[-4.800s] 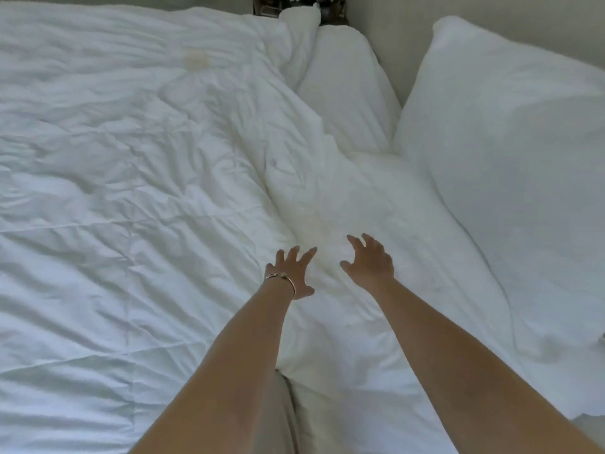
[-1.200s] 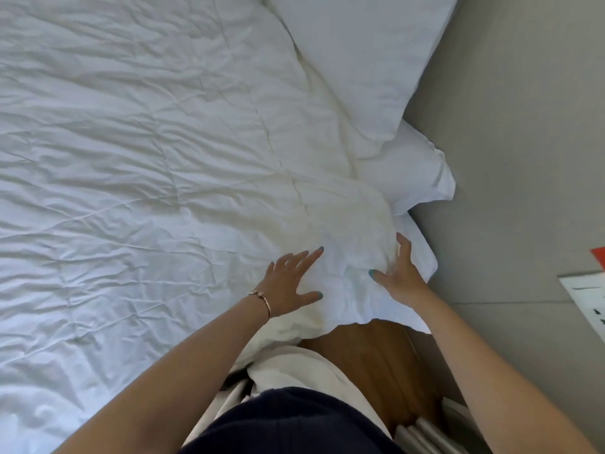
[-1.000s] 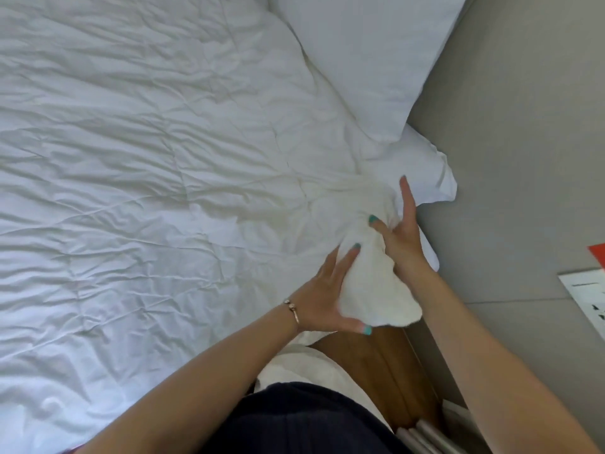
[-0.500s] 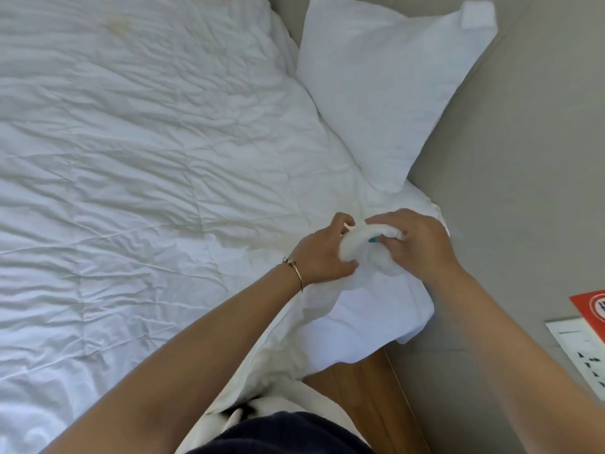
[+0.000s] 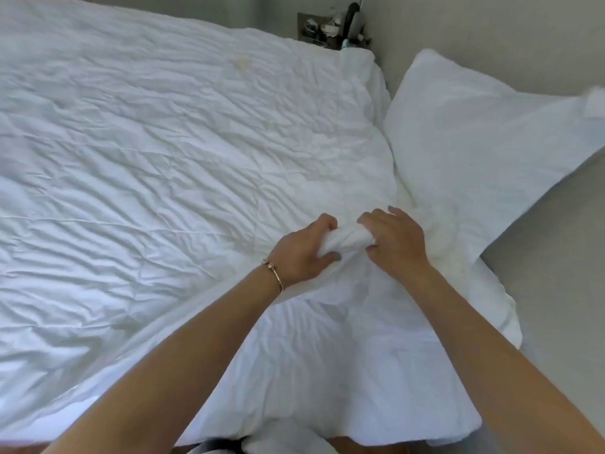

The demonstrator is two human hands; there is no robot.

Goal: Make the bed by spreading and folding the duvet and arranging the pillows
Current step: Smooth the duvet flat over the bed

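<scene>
Duvet (image 5: 163,165), white and wrinkled, covers the bed from centre out to 9 o'clock, its near corner gathered into a roll just right of centre. Left hand (image 5: 302,253), wearing a bracelet (image 5: 275,273), has its fingers closed around the roll's left end; right hand (image 5: 397,240) is clenched around the right end. Pillow (image 5: 491,158) leans against the wall (image 5: 556,290) at 2 o'clock, touching the duvet's edge. Cluttered shelf (image 5: 330,31) sits at 12 o'clock.
</scene>
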